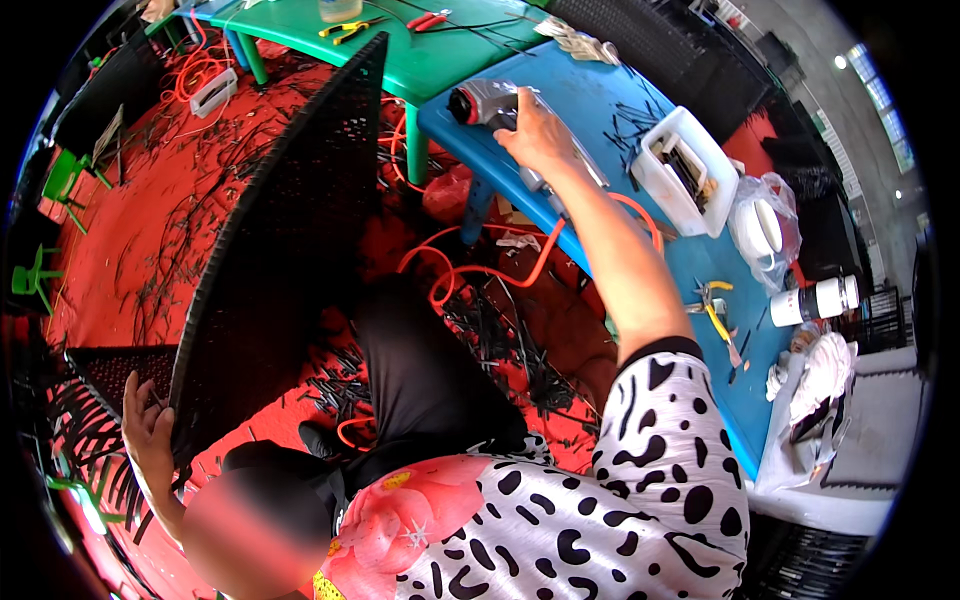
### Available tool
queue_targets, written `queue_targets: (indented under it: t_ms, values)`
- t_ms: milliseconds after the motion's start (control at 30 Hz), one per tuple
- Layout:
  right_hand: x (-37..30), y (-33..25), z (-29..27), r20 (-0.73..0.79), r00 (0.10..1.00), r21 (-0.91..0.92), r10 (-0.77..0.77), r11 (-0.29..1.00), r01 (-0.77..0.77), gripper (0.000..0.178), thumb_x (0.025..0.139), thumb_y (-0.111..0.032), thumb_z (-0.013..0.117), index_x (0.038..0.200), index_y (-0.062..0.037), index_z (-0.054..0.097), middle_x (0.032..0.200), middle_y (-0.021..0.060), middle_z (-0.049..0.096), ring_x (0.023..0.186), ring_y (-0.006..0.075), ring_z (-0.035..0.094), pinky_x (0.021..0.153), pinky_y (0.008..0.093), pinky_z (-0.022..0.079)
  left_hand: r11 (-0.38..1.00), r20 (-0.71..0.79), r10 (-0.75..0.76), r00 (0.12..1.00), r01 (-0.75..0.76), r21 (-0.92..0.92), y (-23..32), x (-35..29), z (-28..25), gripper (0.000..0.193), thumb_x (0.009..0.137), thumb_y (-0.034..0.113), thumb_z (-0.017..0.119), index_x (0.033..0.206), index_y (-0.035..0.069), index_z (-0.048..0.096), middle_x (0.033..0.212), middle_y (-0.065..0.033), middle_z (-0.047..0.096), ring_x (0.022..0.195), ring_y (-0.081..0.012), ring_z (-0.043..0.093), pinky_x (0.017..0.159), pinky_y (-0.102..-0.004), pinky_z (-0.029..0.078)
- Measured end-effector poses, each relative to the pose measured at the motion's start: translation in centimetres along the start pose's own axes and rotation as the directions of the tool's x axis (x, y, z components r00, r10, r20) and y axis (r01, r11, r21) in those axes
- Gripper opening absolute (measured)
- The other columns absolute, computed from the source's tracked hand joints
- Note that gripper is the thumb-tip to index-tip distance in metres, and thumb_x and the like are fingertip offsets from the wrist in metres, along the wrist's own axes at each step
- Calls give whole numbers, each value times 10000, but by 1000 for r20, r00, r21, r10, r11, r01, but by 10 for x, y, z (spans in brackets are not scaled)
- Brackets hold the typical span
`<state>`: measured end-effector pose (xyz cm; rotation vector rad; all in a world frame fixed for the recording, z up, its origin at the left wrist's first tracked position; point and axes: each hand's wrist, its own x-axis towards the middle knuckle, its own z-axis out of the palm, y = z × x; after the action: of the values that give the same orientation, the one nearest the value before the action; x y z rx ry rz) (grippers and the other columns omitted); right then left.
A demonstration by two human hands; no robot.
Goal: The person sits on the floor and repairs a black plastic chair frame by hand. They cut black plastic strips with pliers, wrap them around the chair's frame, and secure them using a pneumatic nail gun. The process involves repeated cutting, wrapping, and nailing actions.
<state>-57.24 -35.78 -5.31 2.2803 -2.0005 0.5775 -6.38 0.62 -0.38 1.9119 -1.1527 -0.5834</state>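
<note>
A large black woven panel, like wickerwork furniture, stands tilted at my left and front. My left hand is at its lower near edge, the fingers bent around the rim; a smaller woven section joins there. My right arm stretches across to the blue table. There my right hand is closed over a silver-grey air stapler with a dark end, lying near the table's left edge. An orange air hose loops down below the tool. Part of the stapler is hidden under my hand.
A white bin of odds and ends, a bagged white roll, a white bottle and yellow-handled pliers sit on the blue table. More pliers lie on the green table. Black strip offcuts litter the red floor.
</note>
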Motion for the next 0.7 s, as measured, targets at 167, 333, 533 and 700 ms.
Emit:
queue_targets:
  t_ms: [167,333,533,700]
  values:
    - [-94,113,-62,-57,973,507,-222,834,220,293,793,-43,691,1072,-34,601,856,100,671,756,159,669,663,293,527,996,-2,44,999,-44,-73,-33,19,-18,606,821,-59,531,1405,-23,373,1294,-136,518,950,-98,542,875,-216,424]
    - [-214,252,-138,128,988,-27,81,997,-78,589,651,-195,819,1168,-34,587,1051,164,645,1009,286,634,889,360,503,994,39,105,994,-105,-3,-44,45,-22,568,848,-22,559,1392,-28,396,1288,-141,527,1096,-140,524,949,-243,391]
    - [-250,313,-139,407,832,-305,378,914,-266,1026,488,-261,884,1372,-30,417,1284,214,534,1205,341,506,1044,397,390,984,81,177,981,-177,-11,-60,54,-37,572,839,33,600,1376,-35,416,1295,-156,526,1188,-208,513,1003,-292,385]
    - [-250,374,-123,573,760,-226,307,950,-214,406,523,-154,860,875,-66,676,766,130,667,698,264,646,637,400,517,996,-124,87,988,-90,-17,-1,22,12,603,769,133,684,1320,-17,490,1190,-164,594,1079,-227,589,919,-315,459]
